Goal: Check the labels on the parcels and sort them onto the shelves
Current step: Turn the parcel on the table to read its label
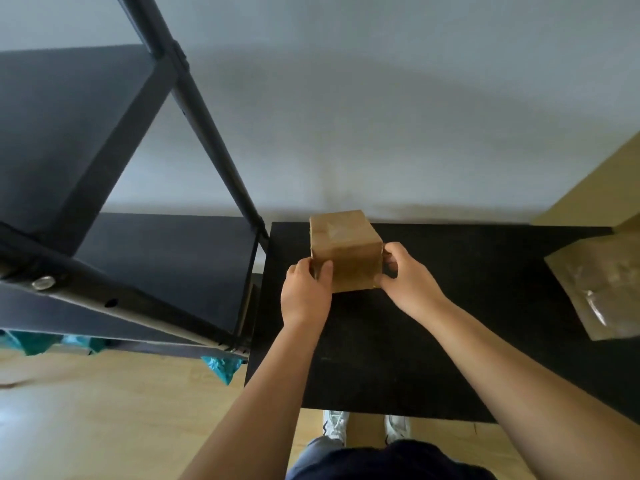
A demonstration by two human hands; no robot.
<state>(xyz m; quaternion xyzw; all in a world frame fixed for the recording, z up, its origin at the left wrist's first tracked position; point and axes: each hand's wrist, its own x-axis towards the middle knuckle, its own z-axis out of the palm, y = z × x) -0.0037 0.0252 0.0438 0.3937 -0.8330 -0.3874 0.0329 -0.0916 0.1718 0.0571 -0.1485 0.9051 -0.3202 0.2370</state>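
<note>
Left hand [306, 292] and right hand [405, 277] clamp box [344, 251] at table [398, 341] back edge. Flat parcel [599, 292] at right edge; shelf [166, 265] left.

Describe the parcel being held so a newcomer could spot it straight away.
Start at the black table to the right of the dark shelving unit. Near its far edge sits a small brown cardboard box, gripped by the left hand and right hand. Unlike the flatter parcel with shiny tape at the table's right end, it is cube-shaped and held.
</note>
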